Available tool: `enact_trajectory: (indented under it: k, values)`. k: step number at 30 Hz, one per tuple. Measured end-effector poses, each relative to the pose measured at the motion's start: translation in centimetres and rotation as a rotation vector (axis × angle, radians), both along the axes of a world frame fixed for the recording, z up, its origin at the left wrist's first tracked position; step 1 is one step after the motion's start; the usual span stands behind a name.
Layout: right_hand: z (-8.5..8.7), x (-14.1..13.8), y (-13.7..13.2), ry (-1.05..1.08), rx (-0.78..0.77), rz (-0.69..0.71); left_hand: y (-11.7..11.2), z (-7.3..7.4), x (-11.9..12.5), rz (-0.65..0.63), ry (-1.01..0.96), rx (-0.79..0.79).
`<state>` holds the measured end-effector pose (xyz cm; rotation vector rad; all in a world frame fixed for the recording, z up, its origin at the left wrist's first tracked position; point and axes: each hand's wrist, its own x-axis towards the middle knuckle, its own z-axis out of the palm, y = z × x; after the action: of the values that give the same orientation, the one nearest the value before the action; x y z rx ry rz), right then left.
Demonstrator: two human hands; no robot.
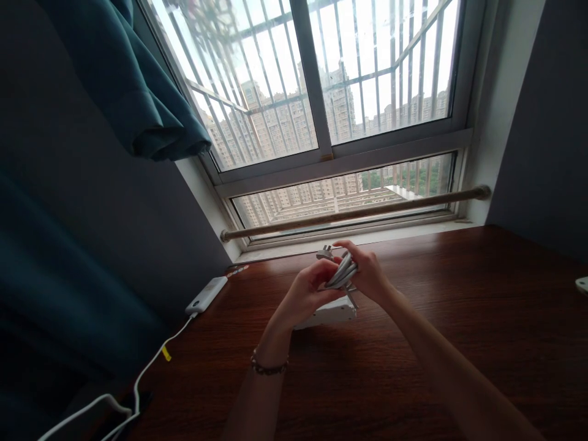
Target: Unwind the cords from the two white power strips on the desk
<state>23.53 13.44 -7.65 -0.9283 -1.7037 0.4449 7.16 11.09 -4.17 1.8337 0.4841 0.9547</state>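
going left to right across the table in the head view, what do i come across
yellow tag → white box-shaped device → left hand → coiled grey cable → right hand → white object cut off by the picture's edge

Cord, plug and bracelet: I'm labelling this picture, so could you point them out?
Cord [342, 273]: head view, middle of the bundle.
Plug [324, 253]: head view, its body.
Bracelet [267, 370]: head view, front of its band.
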Motion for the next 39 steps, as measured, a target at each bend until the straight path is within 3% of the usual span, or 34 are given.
enact_trajectory:
  k: [4,7,11,18,21,25,28,31,34,37,39]
  values:
    - [0.1,-0.4,0.1,0.281,-0.134,0.258,0.0,-0.3,0.1,0.029,-0.012,-0.011]
    - [0.4,-0.6,-0.1,0.345,-0.2,0.36,-0.2,-0.2,0.1,0.036,0.004,-0.023]
    - [0.5,-0.5,-0.1,0.465,-0.299,0.501,-0.5,0.2,-0.1,0.12,0.067,0.072]
    - [0.2,1.3,0.6,0.506,-0.586,0.982,-0.4,0.8,-1.3,0.067,0.108,0.067]
    - [0.2,1.8,0.5,0.594,-0.644,1.085,0.1,0.8,-2.0,0.13,0.087,0.077]
    - [0.7,1.4,0.3,0.781,-0.591,1.021,1.3,0.6,-2.6,0.307,0.015,0.148]
    - [1.0,1.0,0.3,0.958,-0.525,0.921,2.4,0.0,-3.0,0.416,-0.008,0.086]
    - [1.1,1.1,0.7,1.162,-0.453,0.789,3.1,-1.1,-3.5,0.456,0.247,0.072]
    - [1.2,1.7,1.0,1.313,-0.356,0.682,3.0,-2.6,-3.8,0.372,0.643,0.076]
    - [1.3,2.3,1.3,1.392,-0.344,0.622,2.8,-4.1,-2.8,0.215,0.823,0.096]
    - [1.3,2.6,1.4,1.428,-0.35,0.6,2.9,-5.1,-1.5,0.106,0.961,0.196]
